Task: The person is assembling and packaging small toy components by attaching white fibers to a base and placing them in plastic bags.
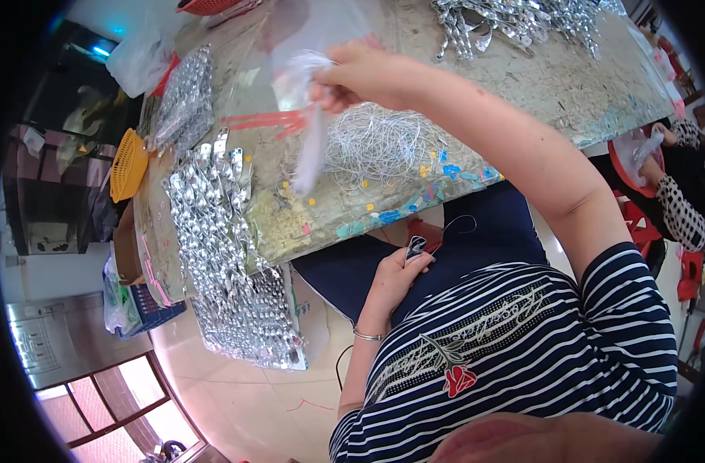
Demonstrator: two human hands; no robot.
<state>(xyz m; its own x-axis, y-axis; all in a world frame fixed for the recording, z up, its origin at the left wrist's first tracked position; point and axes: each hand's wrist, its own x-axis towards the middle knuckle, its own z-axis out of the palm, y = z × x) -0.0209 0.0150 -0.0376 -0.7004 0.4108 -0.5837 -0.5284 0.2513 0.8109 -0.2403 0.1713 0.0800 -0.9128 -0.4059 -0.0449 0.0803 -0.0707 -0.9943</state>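
Over the table, my right hand (pixel 356 77) is closed round a bundle of white strings (pixel 311 154), whose lower end hangs down, smeared by motion. Beneath it on the table lies a loose tangled heap of white string (pixel 383 145). My left hand (pixel 398 279) rests low by my lap, its thumb and fingers closed on a small dark and silvery piece (pixel 416 246) whose kind I cannot make out. A thin dark thread or wire (pixel 462 221) loops up to the right of that piece. Red strips (pixel 263 120) lie left of my right hand.
Twisted silver foil strips (pixel 213 201) hang over the table's left edge; more foil strips (pixel 514 21) lie at the far side. A yellow basket (pixel 127 164) is at the left. Small coloured bits dot the near table edge (pixel 402 214). At the right, another person handles a red basin (pixel 634 162).
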